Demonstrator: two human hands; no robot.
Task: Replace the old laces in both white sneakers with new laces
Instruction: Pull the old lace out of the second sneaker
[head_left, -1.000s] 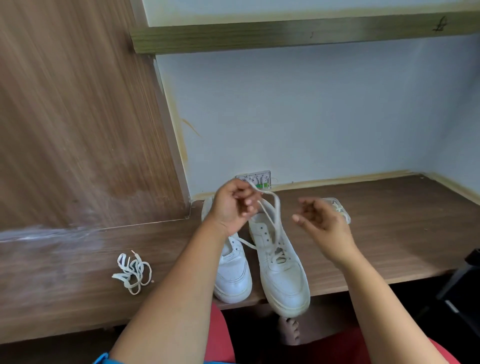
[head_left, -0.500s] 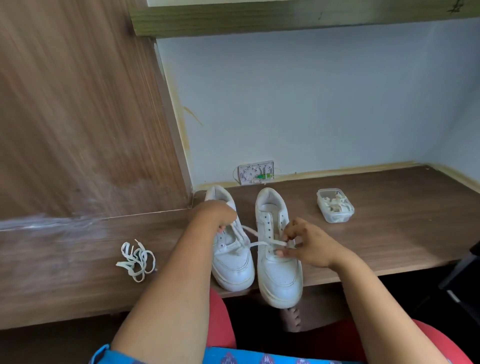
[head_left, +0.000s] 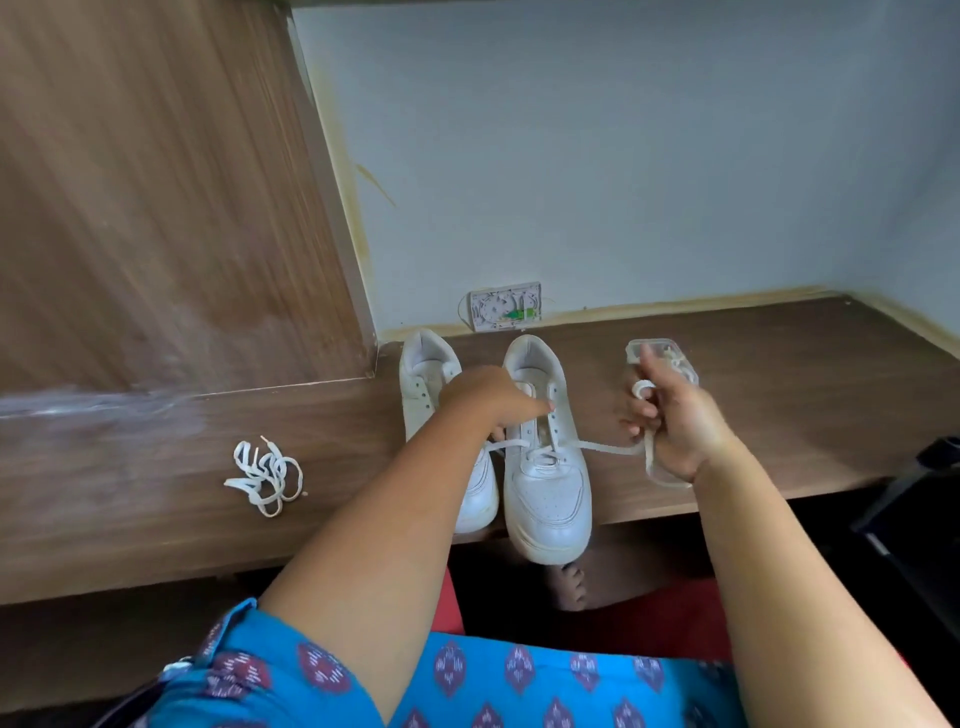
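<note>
Arm covers the far-left sneaker

The left forearm hides much of the left sneaker; the right hand blocks part of the clear container, contents unreadable.

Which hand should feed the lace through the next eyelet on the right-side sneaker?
Right, probably. The right hand already grips the lace pulled out sideways from the sneaker. The left hand rests on its eyelets, better placed to steady it.
</note>
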